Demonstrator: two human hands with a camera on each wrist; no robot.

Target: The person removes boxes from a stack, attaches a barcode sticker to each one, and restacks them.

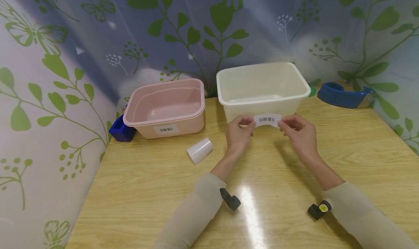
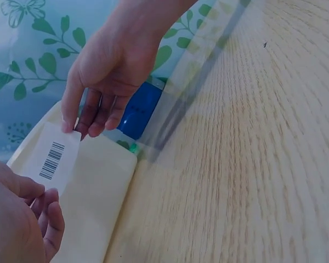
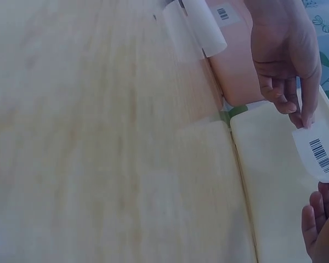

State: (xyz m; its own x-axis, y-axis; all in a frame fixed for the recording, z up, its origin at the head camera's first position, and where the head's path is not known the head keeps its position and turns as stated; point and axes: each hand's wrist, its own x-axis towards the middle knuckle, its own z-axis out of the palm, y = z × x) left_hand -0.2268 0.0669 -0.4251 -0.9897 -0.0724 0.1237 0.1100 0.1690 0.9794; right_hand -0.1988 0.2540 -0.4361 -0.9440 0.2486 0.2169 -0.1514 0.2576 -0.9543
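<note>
Between my two hands a white barcode label (image 1: 267, 120) is stretched, its black bars facing up. My left hand (image 1: 239, 133) pinches its left end between thumb and finger, and my right hand (image 1: 300, 135) pinches the right end. Behind it stands a cream plastic tub (image 1: 263, 105), whose front wall the label overlaps in the head view. In the left wrist view the label (image 2: 52, 159) bends a little across the tub's wall (image 2: 98, 192). A pink tub (image 1: 170, 120) to the left bears a similar barcode label (image 1: 166, 129) on its front.
A roll of white labels (image 1: 200, 151) lies on the wooden table (image 1: 157, 191) before the pink tub. A dark blue box-like object (image 1: 122, 129) sits left of that tub. Right of the cream tub is a blue tape dispenser (image 1: 343, 96). A patterned curtain (image 1: 203, 31) hangs behind.
</note>
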